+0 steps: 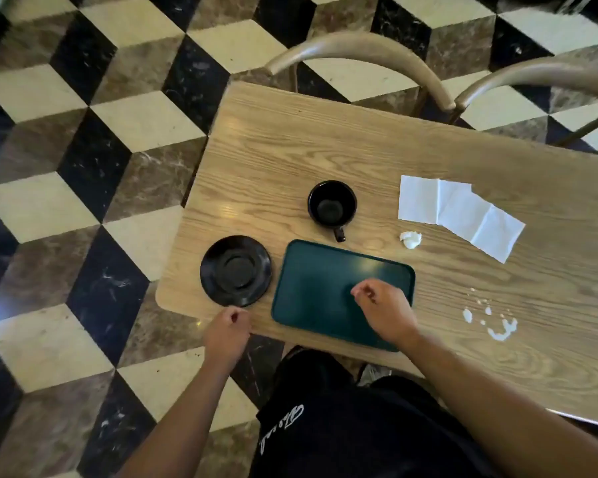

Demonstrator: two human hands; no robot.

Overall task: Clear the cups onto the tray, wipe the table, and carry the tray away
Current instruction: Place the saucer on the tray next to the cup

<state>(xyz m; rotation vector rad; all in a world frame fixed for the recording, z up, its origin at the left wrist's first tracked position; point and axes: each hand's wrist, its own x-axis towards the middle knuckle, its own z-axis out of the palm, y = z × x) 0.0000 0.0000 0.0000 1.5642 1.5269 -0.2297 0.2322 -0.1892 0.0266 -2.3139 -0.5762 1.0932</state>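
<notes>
A dark green tray (318, 281) lies empty at the near edge of the wooden table (325, 146). Just beyond it stands an empty black cup (331, 205), handle pointing toward me. A black saucer (235, 270) sits to the left of the tray. My left hand (227, 334) hovers at the table's edge just below the saucer, fingers loosely curled, holding nothing. Above the tray's right half is my right hand (384, 310), fingers also curled and empty. An unfolded white napkin (460, 215) lies to the right, with a crumpled white wad (410, 239) beside it.
White spilled drops (497, 326) mark the table right of the tray. Two wooden chair backs (359, 50) (539, 77) stand at the far side. Checkered marble floor (94, 167) lies to the left. My dark-clothed legs are under the near edge.
</notes>
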